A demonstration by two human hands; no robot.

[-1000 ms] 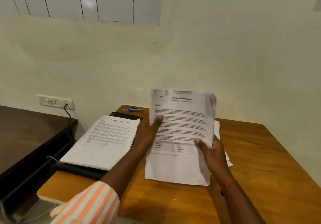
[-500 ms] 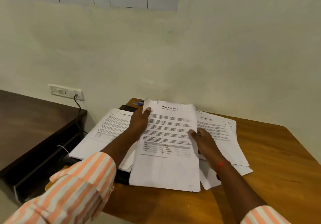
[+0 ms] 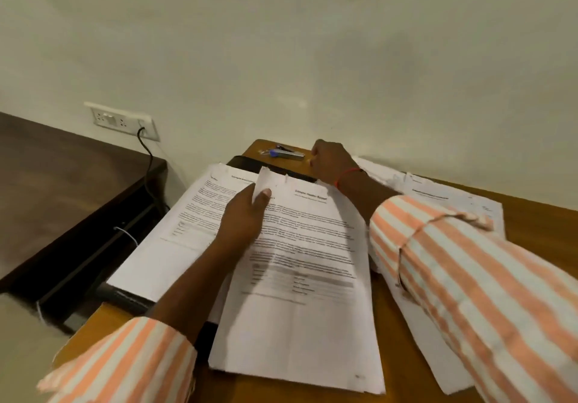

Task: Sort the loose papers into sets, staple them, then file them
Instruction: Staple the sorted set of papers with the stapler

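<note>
Paper covers most of the table [image 3: 538,215]: the centre set [image 3: 300,277], a stack on a black folder [image 3: 169,246] at left, loose sheets [image 3: 438,193] at right. Bare wood shows only at the far right and near-left corner. The stapler [image 3: 286,153] lies close to the wall [image 3: 281,58], with seemingly little room behind it.

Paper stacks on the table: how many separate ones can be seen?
3: left stack on the black folder, middle set under the left hand, right stack under the sleeve, partly hidden.
</note>
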